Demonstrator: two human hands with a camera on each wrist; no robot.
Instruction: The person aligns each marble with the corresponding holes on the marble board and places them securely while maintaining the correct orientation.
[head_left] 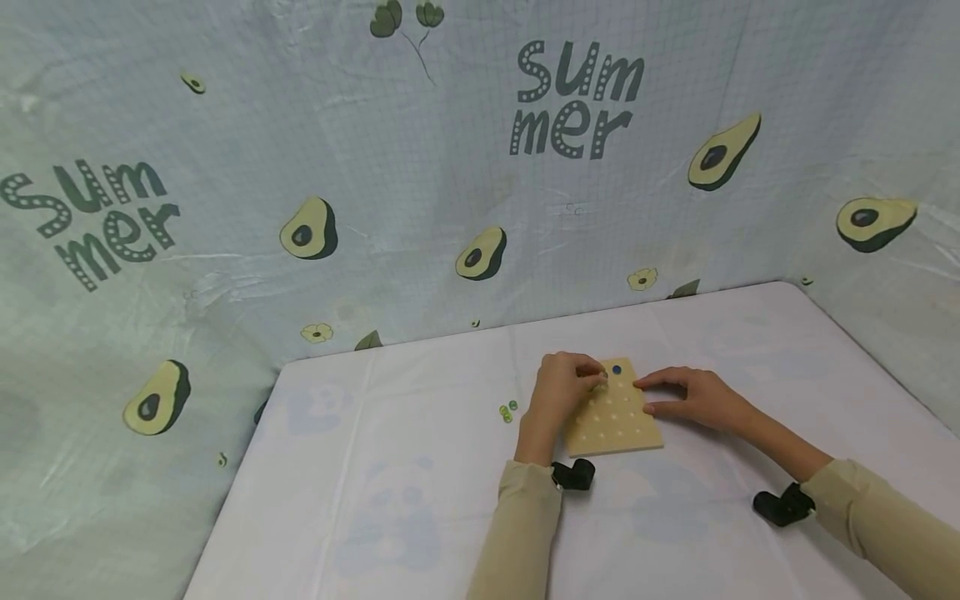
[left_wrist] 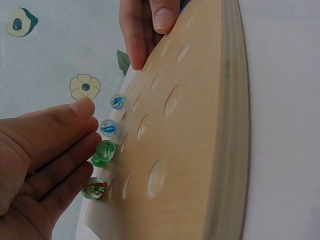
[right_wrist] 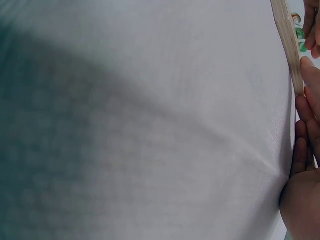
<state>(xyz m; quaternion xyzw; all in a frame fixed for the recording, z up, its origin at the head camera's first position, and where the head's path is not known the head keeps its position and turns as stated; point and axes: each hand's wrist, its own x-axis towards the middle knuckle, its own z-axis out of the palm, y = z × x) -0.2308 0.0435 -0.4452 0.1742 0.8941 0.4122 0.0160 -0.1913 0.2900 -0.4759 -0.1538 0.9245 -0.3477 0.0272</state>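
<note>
Left hand point(head_left: 558, 387) is hovering beside glass marbles point(left_wrist: 106, 149), pinching I cannot tell | right hand point(head_left: 697, 398) is touching wooden board point(head_left: 615, 431), fingers standing apart

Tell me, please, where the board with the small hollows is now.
In the head view, the board lies on the table, right of the picture's centre, with the left hand over its left side and the right hand at its right edge.

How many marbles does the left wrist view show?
5, from top down by the board's left edge: upper blue marble, lower blue marble, front green marble, rear green marble partly behind it, red-streaked marble lowest. The left hand may hide more.
</note>
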